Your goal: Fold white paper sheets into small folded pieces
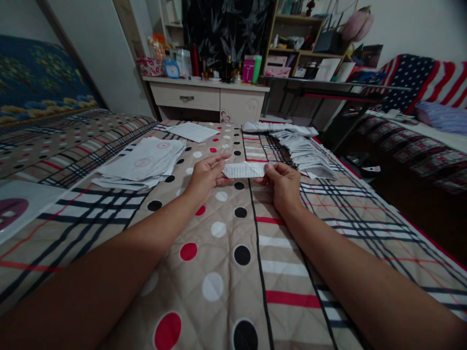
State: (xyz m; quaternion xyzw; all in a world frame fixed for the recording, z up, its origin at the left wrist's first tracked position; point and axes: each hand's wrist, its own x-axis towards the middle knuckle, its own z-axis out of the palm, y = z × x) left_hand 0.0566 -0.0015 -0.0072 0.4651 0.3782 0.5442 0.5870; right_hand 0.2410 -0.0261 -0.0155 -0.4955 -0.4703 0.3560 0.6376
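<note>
Between my two hands, a narrow folded strip of printed paper (245,170) is stretched level above the bedspread. My left hand (207,176) pinches its left end, thumb and fingers closed on it. The right end is gripped by my right hand (283,184), the thumb on top. To the left lies a stack of white sheets (146,160) with faint red round stamps. A single printed sheet (192,131) rests farther back. On the right, a fanned row of folded papers (304,153) lies close to my right hand, and a long folded paper bundle (279,128) sits behind it.
The patterned quilted bedspread (219,257) spreads under everything. A white dresser (204,99) with bottles and a blue clock (171,66) stands beyond it. A plastic bag (25,204) lies at the left edge. Shelves and a narrow desk (339,83) are at the back right.
</note>
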